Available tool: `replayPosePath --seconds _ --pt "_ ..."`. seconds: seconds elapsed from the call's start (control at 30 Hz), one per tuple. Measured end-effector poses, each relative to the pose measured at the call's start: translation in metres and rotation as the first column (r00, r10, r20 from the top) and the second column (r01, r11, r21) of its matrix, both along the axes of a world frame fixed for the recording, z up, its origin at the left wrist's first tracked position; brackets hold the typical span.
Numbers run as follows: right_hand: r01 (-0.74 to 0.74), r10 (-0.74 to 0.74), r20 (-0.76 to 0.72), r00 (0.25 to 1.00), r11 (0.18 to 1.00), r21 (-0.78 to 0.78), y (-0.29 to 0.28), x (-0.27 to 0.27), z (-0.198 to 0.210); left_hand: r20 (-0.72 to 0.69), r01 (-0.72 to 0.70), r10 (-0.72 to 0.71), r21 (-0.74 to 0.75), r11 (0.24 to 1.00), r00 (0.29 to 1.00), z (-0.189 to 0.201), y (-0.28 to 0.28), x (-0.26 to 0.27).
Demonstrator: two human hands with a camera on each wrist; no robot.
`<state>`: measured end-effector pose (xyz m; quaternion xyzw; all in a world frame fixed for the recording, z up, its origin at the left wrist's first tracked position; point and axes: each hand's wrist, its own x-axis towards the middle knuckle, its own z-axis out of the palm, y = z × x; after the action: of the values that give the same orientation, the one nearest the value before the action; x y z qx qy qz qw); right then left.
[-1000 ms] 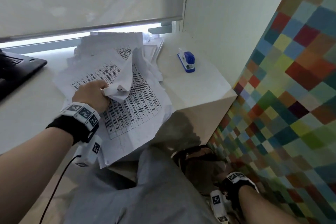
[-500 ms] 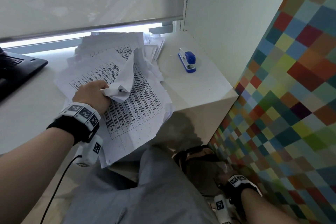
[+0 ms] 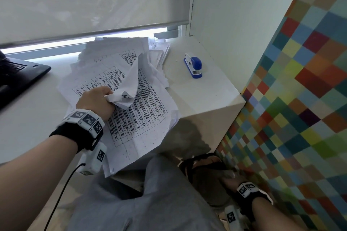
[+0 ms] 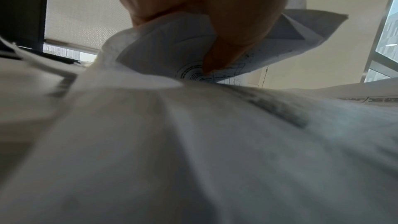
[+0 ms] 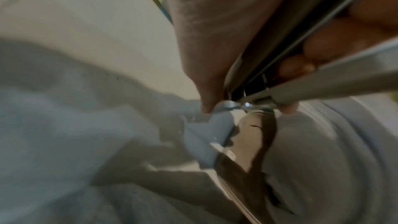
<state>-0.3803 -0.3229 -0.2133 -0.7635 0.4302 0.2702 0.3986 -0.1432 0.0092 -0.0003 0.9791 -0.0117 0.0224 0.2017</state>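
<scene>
On the white desk (image 3: 206, 97) lies a loose pile of printed sheets (image 3: 139, 120). My left hand (image 3: 95, 101) rests on the pile and grips a crumpled sheet (image 3: 127, 88) that stands up from it. In the left wrist view the fingers (image 4: 215, 54) are curled round that crumpled sheet (image 4: 168, 43). My right hand (image 3: 230, 181) is low beside the desk at a dark bin (image 3: 204, 176). In the right wrist view my right hand (image 5: 245, 108) pinches the bin's thin dark rim (image 5: 269, 48) between thumb and fingers.
A blue stapler (image 3: 193, 65) sits on the desk's right part, near the wall. A black laptop (image 3: 16, 75) lies at the left edge. A wall of coloured squares (image 3: 300, 118) closes the right side. My grey-clad leg (image 3: 150, 202) is under the desk edge.
My right wrist has sunk a little at the bin. The left hand keeps its hold on the crumpled sheet and has hardly moved.
</scene>
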Motion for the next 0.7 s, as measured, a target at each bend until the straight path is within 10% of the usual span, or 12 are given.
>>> replayPosePath --seconds 0.23,0.43,0.7 --pt "0.200 -0.221 0.318 0.922 0.975 0.100 0.004 0.031 0.107 -0.018 0.003 -0.004 -0.025 1.000 1.000 0.006 0.003 0.003" --pt "0.073 0.057 0.694 0.718 0.985 -0.156 0.018 0.097 0.242 -0.024 0.007 -0.009 -0.076 0.997 1.000 0.011 0.009 0.009" --pt "-0.355 0.508 0.238 0.828 0.802 -0.480 0.055 0.216 0.254 -0.008 -0.127 0.132 -0.315 0.941 0.991 0.019 0.027 0.027"
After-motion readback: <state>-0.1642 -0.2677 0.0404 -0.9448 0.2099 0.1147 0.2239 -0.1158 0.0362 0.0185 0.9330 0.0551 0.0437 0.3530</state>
